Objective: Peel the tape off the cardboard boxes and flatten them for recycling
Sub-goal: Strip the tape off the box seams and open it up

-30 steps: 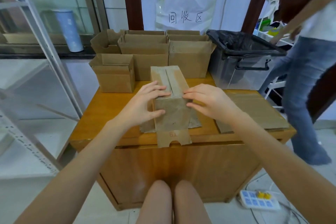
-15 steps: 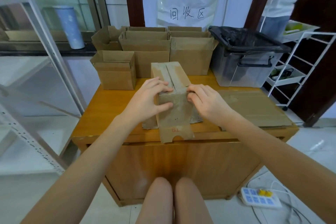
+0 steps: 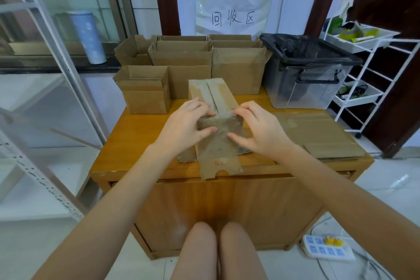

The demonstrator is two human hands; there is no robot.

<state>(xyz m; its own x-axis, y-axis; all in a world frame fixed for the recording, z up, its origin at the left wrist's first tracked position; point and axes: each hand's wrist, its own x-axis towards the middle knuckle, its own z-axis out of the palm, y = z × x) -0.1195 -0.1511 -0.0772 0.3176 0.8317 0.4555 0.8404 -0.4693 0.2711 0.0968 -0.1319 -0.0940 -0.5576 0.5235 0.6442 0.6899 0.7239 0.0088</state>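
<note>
A small taped cardboard box stands at the middle of the wooden table, its lower flap hanging over the front edge. A strip of tape runs along its top seam. My left hand grips the box's left side, fingers on top and thumb on the near face. My right hand grips the top right edge, fingers curled over it and thumb on the near face. Whether any tape end is lifted under the fingers is hidden.
Several open cardboard boxes stand along the back of the table. Flattened cardboard lies on the right. A clear bin with a black bag sits at the back right, a white rack beyond it. A power strip lies on the floor.
The person standing at the right has left the view. Both my hands have closed tighter round the box's near top edge, and my right thumb now lies on the near face.
</note>
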